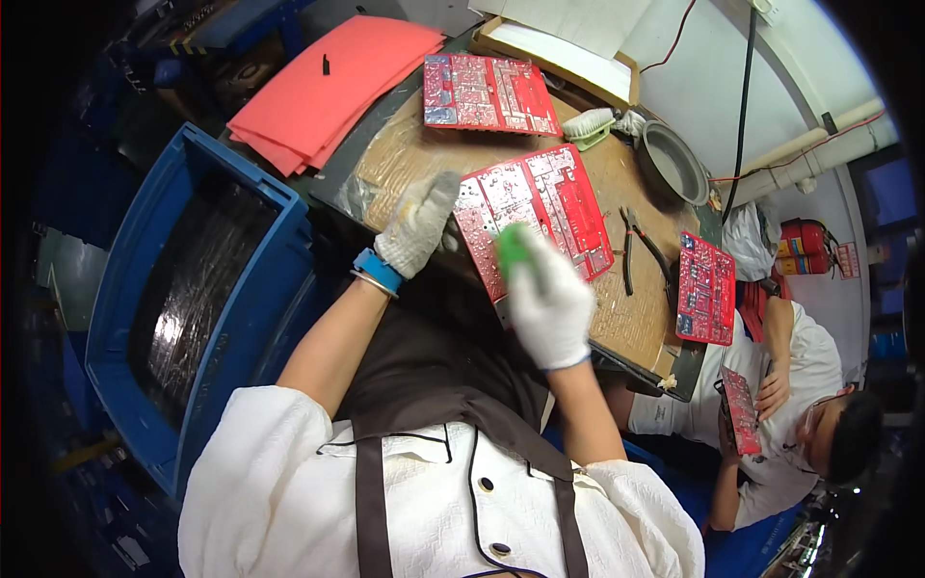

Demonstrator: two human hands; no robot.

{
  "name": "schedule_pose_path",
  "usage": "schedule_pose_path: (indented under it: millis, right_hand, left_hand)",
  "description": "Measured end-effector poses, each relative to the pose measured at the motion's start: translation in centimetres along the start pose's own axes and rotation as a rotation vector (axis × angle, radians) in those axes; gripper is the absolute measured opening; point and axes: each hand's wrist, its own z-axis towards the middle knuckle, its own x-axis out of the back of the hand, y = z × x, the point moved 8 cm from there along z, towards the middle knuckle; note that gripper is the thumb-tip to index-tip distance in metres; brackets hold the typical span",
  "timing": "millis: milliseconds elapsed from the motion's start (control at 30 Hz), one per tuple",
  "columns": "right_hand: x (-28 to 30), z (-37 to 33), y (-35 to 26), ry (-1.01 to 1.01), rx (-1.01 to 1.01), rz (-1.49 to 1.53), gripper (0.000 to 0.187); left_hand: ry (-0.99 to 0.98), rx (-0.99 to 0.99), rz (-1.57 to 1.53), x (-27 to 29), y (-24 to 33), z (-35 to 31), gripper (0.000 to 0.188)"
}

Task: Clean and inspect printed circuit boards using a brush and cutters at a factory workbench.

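Four red circuit boards show: one [568, 197] between the two gloved hands, at the table's near edge, one [487, 91] beyond it, one [705, 289] at the table's right, and one [741, 409] held by a co-worker. Both hands wear pale fabric gloves. The right hand [554, 308] closes round a small green thing [514, 246], blurred, over the nearest board, hiding part of it. The left hand [421, 223] has bent fingers at that board's left edge; whether they pinch it I cannot tell.

Silvery parts stud the flat, rectangular boards. Brown, creased sheeting covers the table [617, 323]. On it are one pair of black-handled pliers [629, 250], one white-bristled brush [588, 125] with green edging and one round grey pan [677, 166]. Smooth coral-red sheets [356, 82] lie stacked at the far left, near one blue plastic bin [258, 279].
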Motion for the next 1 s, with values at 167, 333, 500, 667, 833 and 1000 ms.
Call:
schedule_pose_path:
  millis: [167, 333, 500, 667, 833, 1000]
  right_hand:
    - [-2.4, 8.3, -0.3, 0.001, 0.076, -0.036, 0.029]
    - [-2.6, 6.5, -1.2, -0.04, 0.13, -0.026, 0.027]
    - [-2.3, 10.8, 3.5, -0.025, 0.002, -0.099, 0.025]
    - [3.0, 8.0, 11.1, 0.19, -0.245, -0.153, 0.023]
    - [0.2, 9.8, 6.1, 0.247, -0.055, 0.025, 0.025]
    - [5.4, 7.0, 13.4, 0.227, -0.408, -0.127, 0.035]
  left_hand:
    - [-0.027, -0.12, 0.015, -0.8, 0.4, -0.3, 0.073]
    - [-0.074, -0.167, 0.006, 0.2, -1.1, 0.3, 0.072]
    - [-0.16, -0.201, 0.009, -2.1, 1.4, -0.2, 0.067]
    - [-0.077, -0.056, -0.016, -0.7, 0.2, 0.0, 0.059]
    - [-0.103, 0.0, 0.068, -1.2, 0.3, -0.1, 0.062]
    - [-0.067, -0.036, 0.009, -0.8, 0.7, -0.2, 0.06]
